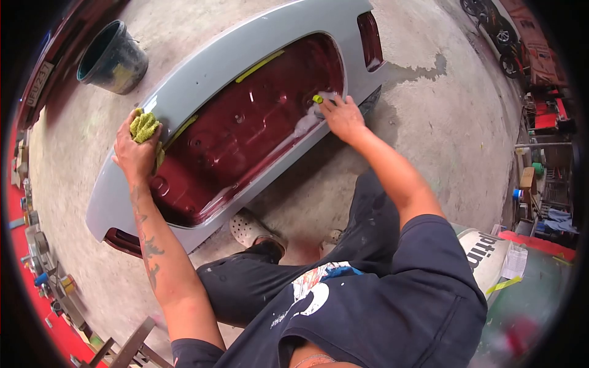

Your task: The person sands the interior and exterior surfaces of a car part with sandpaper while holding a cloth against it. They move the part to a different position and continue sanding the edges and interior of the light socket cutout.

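A grey car body panel with a dark red recessed inside lies tilted before me, strips of yellow tape along the recess edge. My left hand is at the panel's left upper edge, its fingers closed round a yellow-green cloth. Toward the right, my right hand presses on the recess's lower right edge, where white suds lie. A small yellow-green piece shows at its fingertips, and a dark flat thing is partly hidden under the fingers.
A dark bucket stands on the concrete floor at the upper left. A wet patch spreads right of the panel. My shoe is just below the panel. Shelves with tools line the right side, and more items lie along the left.
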The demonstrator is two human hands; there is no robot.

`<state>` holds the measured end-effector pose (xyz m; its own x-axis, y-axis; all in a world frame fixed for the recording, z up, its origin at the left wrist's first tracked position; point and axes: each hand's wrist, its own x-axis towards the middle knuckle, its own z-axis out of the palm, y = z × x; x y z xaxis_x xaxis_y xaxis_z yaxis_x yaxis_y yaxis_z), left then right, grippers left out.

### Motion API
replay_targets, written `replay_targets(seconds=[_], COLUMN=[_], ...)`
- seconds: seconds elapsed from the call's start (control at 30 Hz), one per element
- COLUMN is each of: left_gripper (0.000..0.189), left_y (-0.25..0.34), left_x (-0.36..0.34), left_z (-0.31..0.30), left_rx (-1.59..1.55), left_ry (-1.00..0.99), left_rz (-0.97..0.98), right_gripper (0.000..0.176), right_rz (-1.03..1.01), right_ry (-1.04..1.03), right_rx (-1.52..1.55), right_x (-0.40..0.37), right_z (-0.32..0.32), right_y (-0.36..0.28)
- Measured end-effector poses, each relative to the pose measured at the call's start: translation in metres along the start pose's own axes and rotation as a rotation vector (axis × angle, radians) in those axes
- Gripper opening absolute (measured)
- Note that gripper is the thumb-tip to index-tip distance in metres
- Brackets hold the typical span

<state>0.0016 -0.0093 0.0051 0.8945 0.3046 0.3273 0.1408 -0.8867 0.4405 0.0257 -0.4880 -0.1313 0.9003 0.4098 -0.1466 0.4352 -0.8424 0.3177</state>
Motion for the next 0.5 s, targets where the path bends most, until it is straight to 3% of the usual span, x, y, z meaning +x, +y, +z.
replay_targets(seconds=[0.1,0.23,0.33,0.4,0.5], left_gripper=[0.063,0.062,0.063,0.063,0.061], left_y=[0.0,0.002,0.0,0.002,0.016], left_x=[-0.002,0.0,0.001,0.001,-0.002], left_z=[-0.001,-0.001,-0.002,-0.002,-0.008], left_rx=[0.016,0.013,-0.044,-0.04,0.042], left_ry=[0.005,0.007,-0.018,-0.018,0.009], left_rz=[0.008,0.005,0.001,0.002,0.007], right_gripper=[0.048,0.04,0.038,0.031,0.028], right_rz=[-0.182,0.003,-0.18,-0.065,-0.037], right_ry=[0.229,0.031,0.072,0.104,0.11], right_rx=[-0.067,-0.001,0.11,0.002,0.023], right_x=[-0.006,-0.015,-0.015,-0.012,-0.017], right_z=[0.01,-0.008,-0.01,-0.009,-0.008], right_y=[0.023,-0.011,0.014,0.034,0.013])
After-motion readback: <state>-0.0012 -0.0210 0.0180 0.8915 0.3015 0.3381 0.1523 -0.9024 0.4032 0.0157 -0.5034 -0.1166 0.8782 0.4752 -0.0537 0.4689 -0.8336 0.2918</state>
